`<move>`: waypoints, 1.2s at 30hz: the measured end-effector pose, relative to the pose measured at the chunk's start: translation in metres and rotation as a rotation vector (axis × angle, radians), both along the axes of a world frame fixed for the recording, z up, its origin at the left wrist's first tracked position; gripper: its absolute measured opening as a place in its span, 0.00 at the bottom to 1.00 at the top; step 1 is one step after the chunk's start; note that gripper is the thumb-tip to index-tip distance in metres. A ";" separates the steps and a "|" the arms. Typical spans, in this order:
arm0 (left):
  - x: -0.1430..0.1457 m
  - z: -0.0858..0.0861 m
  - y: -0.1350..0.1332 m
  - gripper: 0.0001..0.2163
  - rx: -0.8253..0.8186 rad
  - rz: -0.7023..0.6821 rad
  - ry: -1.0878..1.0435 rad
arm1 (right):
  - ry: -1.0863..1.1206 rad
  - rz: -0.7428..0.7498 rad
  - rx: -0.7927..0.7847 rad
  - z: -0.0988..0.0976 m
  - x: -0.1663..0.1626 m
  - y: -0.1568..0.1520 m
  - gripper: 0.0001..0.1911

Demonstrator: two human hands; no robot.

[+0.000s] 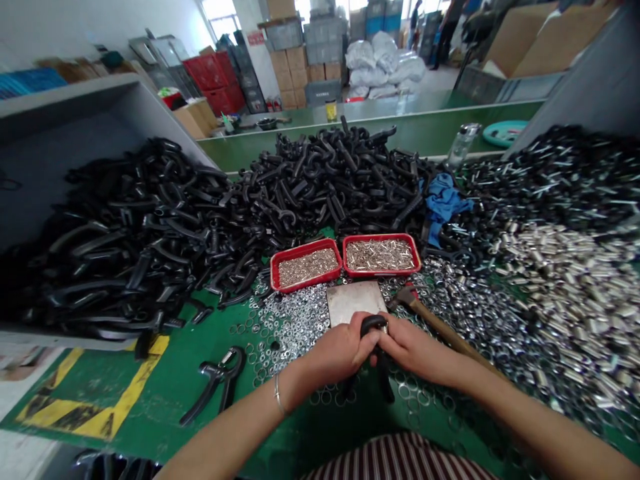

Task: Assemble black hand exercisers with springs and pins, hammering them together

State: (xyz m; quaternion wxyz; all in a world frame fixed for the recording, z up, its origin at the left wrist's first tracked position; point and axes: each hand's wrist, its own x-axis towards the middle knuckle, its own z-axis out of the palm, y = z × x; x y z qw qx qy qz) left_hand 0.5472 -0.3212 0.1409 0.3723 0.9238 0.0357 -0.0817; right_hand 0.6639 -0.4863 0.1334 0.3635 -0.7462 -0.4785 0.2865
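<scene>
Both of my hands meet over the near edge of a metal plate (351, 301), gripping a black hand gripper (384, 380) whose handles point down toward me. My left hand (356, 343) is closed around its curved top from the left. From the right, my right hand (400, 339) pinches it near a bit of spring that shows between the fingers. To the left on the green bench lies an assembled hand gripper (220, 380) with a spring between its handles. A hammer (435, 320) with a wooden handle rests beside my right forearm.
Two red trays (306, 265) of small metal pins stand behind the plate. Black handle parts (330, 180) are heaped at the back and left. Washers (295, 323), metal sleeves (570, 287) and a blue cloth (445, 200) lie around. A glass bottle (463, 143) stands at the back right.
</scene>
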 end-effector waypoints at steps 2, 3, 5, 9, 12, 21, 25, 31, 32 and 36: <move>0.003 0.005 0.003 0.22 0.055 -0.046 0.017 | 0.002 -0.001 -0.007 -0.001 -0.002 0.001 0.14; 0.007 0.005 0.006 0.23 0.084 -0.053 0.030 | 0.002 -0.002 -0.017 -0.002 -0.001 0.004 0.15; 0.019 0.000 0.015 0.24 0.154 -0.039 0.060 | -0.037 0.002 -0.081 -0.005 0.012 0.012 0.17; 0.047 -0.018 0.037 0.22 0.325 -0.009 0.022 | -0.289 -0.039 -0.036 -0.009 0.071 0.034 0.15; 0.063 -0.021 0.050 0.20 0.483 0.003 -0.019 | -0.568 -0.151 0.049 -0.009 0.121 0.045 0.11; 0.158 -0.006 0.064 0.10 0.707 -0.030 -0.199 | -0.922 -0.040 -0.168 -0.020 0.143 0.094 0.11; 0.171 -0.020 0.065 0.11 0.709 -0.017 -0.184 | -0.932 -0.032 -0.163 -0.022 0.136 0.105 0.10; 0.156 -0.032 0.061 0.13 0.707 0.093 -0.274 | -0.967 -0.056 -0.132 -0.029 0.132 0.097 0.14; 0.155 -0.033 0.061 0.12 0.703 0.110 -0.293 | -0.959 -0.069 -0.124 -0.031 0.131 0.096 0.14; 0.154 -0.035 0.058 0.10 0.669 0.150 -0.303 | -0.809 -0.268 -0.051 -0.028 0.131 0.092 0.13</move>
